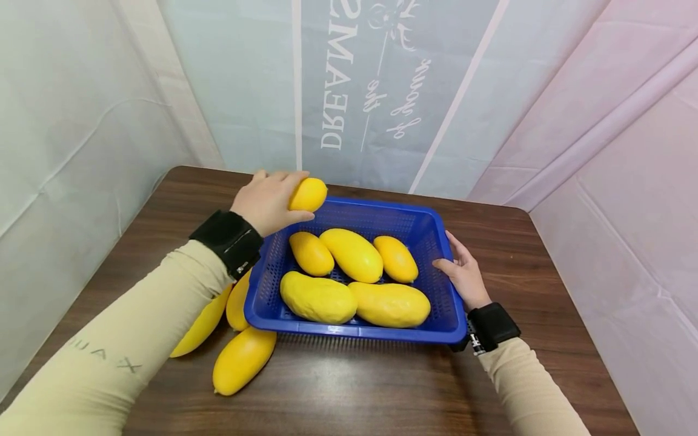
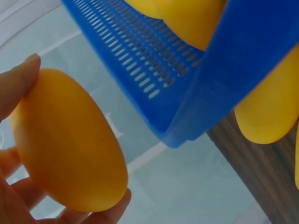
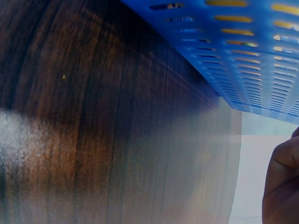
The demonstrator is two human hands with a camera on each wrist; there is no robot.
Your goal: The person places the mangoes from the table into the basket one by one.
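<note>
My left hand (image 1: 266, 203) holds a smooth yellow mango (image 1: 309, 195) above the back left corner of a blue plastic basket (image 1: 360, 331). In the left wrist view, the thumb and fingers curl around that mango (image 2: 70, 140), outside the basket wall. My right hand (image 1: 465, 275) grips the basket's right rim, thumb over the edge. Several yellow mangoes (image 1: 351, 254) lie inside the basket, smaller ones at the back and two large, lumpy ones (image 1: 318, 297) in front. From the right wrist, the basket's slotted side (image 3: 252, 60) appears tilted over the table.
More mangoes (image 1: 244, 361) lie on the brown wooden table (image 1: 338, 387) left of the basket, partly hidden by my left forearm and the basket. A printed cloth backdrop (image 1: 251, 91) hangs behind the table, with pale cloth walls (image 1: 638, 200) at both sides.
</note>
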